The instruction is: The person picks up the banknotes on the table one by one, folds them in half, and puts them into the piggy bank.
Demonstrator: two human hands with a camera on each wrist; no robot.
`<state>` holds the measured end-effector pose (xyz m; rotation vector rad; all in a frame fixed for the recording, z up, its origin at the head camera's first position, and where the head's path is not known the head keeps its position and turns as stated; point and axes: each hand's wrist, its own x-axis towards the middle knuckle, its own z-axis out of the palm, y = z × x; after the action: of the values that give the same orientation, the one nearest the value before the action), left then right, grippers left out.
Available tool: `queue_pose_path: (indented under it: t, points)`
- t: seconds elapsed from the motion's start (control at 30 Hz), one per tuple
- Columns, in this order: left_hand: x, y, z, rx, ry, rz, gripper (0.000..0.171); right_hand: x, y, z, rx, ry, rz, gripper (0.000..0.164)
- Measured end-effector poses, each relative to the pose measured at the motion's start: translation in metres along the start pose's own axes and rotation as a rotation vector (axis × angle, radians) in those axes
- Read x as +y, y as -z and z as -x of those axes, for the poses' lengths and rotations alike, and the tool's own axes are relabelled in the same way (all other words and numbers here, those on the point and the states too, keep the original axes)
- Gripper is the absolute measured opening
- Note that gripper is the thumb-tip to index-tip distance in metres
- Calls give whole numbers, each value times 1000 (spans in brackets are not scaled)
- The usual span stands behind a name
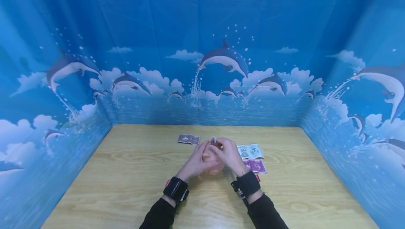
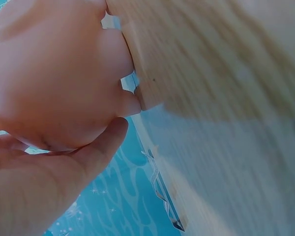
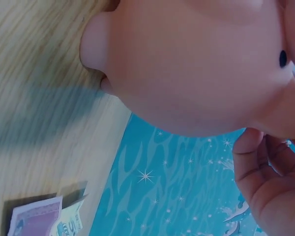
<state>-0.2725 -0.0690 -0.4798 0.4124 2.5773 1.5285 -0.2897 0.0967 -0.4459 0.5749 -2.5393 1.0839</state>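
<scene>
A pink piggy bank (image 1: 212, 158) stands on the table between both hands. My left hand (image 1: 197, 161) grips its left side; in the left wrist view, the thumb (image 2: 101, 147) lies along the bank's rounded body (image 2: 54, 73). Over the top of the bank, my right hand (image 1: 230, 153) pinches a small folded banknote (image 1: 213, 139). How far the note sits in the bank is hidden by the fingers. The right wrist view has the bank's side with a black eye (image 3: 283, 58), and the right hand's curled fingers (image 3: 248, 152) beside it.
Left of the bank, a grey-brown banknote (image 1: 188, 139) lies farther back on the wooden table (image 1: 126, 183). To the right lie a pale green note (image 1: 253, 150) and a purple note (image 1: 257, 166). A blue dolphin-print curtain (image 1: 158, 109) encloses the back and sides.
</scene>
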Motion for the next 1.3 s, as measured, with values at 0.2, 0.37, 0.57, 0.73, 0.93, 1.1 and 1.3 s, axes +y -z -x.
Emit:
queue_pose_path:
  t: [0.2, 0.37, 0.57, 0.73, 0.93, 1.1, 1.3]
  points:
    - [0, 1, 1, -3, -5, 9, 101, -5, 0, -2, -25, -58, -39, 20]
    - [0, 1, 1, -4, 0, 8, 103, -12, -1, -3, 7, -164, -11, 42]
    - [0, 1, 1, -8, 1, 15, 105, -16, 0, -3, -3, -213, -1, 42]
    - [2, 2, 0, -10, 7, 33, 104, -16, 3, -4, 3, -207, -59, 35]
    - [1, 1, 1, -15, 8, 20, 103, -13, 4, -4, 19, -156, -104, 25]
    - [-1, 0, 0, -13, 2, 14, 103, -11, 3, -4, 30, -108, -113, 21]
    - [-2, 0, 0, -12, 9, 14, 105, -8, 1, -4, 17, -110, -114, 19]
